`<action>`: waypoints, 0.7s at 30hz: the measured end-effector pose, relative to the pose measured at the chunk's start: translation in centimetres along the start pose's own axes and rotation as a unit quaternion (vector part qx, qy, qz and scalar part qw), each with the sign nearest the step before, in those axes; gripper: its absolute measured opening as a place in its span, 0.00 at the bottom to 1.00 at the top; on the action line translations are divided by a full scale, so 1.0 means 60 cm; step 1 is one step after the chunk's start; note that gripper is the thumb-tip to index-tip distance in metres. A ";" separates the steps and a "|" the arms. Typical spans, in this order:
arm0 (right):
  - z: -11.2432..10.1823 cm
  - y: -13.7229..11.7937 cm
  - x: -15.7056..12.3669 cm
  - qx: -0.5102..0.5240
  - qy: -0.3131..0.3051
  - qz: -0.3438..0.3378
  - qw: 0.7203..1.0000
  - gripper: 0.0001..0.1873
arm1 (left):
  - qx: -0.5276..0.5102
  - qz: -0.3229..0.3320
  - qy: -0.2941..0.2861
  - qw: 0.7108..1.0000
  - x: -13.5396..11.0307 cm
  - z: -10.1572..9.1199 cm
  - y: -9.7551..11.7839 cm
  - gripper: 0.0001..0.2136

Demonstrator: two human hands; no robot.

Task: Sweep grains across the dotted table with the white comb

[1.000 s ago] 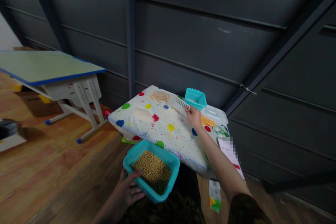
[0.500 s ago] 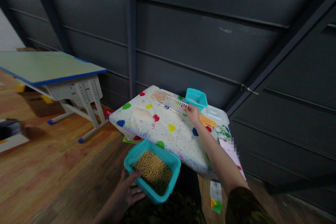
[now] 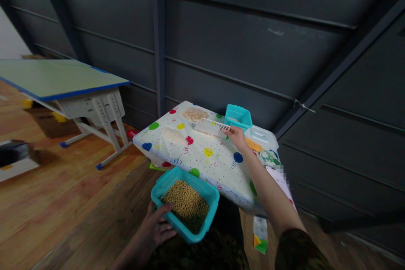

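Right hand pinches the right end of a white slotted, seemingly plastic tray extending lengthwise left; left hand grips a turquoise rectangular plastic tub.

Table: open strip behind near edge, between pale heap and right forearm. Obstructions: slotted tray in right hand, across middle; teal box, lid toward far right corner; bean tub before near edge.
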State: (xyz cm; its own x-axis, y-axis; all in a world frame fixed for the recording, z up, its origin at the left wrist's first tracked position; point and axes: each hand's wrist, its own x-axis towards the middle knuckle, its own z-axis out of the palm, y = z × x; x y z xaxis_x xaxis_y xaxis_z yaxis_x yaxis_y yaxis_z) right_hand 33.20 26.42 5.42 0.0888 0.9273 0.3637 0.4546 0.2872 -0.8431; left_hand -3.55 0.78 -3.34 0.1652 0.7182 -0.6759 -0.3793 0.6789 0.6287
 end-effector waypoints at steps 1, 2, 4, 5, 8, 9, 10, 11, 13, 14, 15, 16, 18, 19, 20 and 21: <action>-0.004 0.000 -0.001 0.005 -0.010 -0.004 1.000 0.26 | -0.001 0.001 -0.001 1.000 -0.001 0.001 0.001 0.44; -0.008 0.000 -0.001 0.010 -0.019 -0.007 1.000 0.26 | 0.000 0.002 0.001 1.000 -0.002 0.002 0.001 0.44; -0.014 -0.001 -0.002 0.017 -0.027 -0.010 0.999 0.27 | 0.005 0.001 0.005 1.000 -0.003 0.004 0.003 0.42; -0.016 -0.002 -0.003 0.018 -0.027 -0.009 0.999 0.27 | 0.009 0.000 0.006 1.000 -0.004 0.004 0.003 0.42; -0.015 -0.005 -0.004 0.009 -0.016 -0.002 1.000 0.26 | 0.015 -0.001 0.000 1.000 -0.004 0.004 0.003 0.42; -0.014 -0.007 -0.004 0.005 -0.013 0.002 1.000 0.26 | 0.014 0.001 -0.003 1.000 -0.004 0.003 0.003 0.43; -0.013 -0.008 -0.004 0.004 -0.010 0.006 1.000 0.25 | 0.014 0.001 -0.004 1.000 -0.005 0.003 0.003 0.45; -0.012 -0.009 -0.004 0.005 -0.010 0.011 1.000 0.25 | 0.013 0.000 -0.004 1.000 -0.005 0.003 0.003 0.46; -0.010 -0.012 -0.002 0.012 -0.010 0.016 1.000 0.25 | 0.011 -0.002 -0.002 1.000 -0.005 0.002 0.003 0.48; -0.008 -0.013 -0.001 0.014 -0.010 0.016 1.000 0.25 | 0.012 -0.002 0.000 1.000 -0.004 0.002 0.003 0.48; -0.006 -0.014 0.001 0.014 -0.007 0.015 1.000 0.25 | 0.012 -0.001 0.000 1.000 -0.004 0.001 0.003 0.48; -0.003 -0.014 0.003 0.013 -0.004 0.014 1.000 0.25 | 0.012 0.001 -0.001 1.000 -0.003 0.000 0.002 0.47; 0.003 -0.015 0.006 0.010 0.002 0.015 1.000 0.26 | 0.012 0.002 -0.004 1.000 0.000 -0.002 0.001 0.46; 0.005 -0.014 0.006 0.011 0.002 0.018 1.000 0.27 | 0.011 0.001 -0.005 1.000 0.002 -0.004 0.001 0.46; 0.006 -0.014 0.007 0.014 -0.001 0.021 1.000 0.28 | 0.007 -0.005 -0.006 1.000 0.004 -0.005 0.001 0.47; 0.005 -0.013 0.006 0.018 -0.008 0.024 1.000 0.28 | 0.002 -0.013 -0.006 1.000 0.005 -0.006 0.001 0.47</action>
State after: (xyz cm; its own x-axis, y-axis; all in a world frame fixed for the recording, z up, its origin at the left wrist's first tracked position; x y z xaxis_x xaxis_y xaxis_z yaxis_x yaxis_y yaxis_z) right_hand 32.60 26.60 6.11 0.0954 0.9435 0.3173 0.4182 0.2513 -0.8729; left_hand -3.83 0.97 -3.63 0.1853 0.7025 -0.6872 -0.3715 0.6975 0.6128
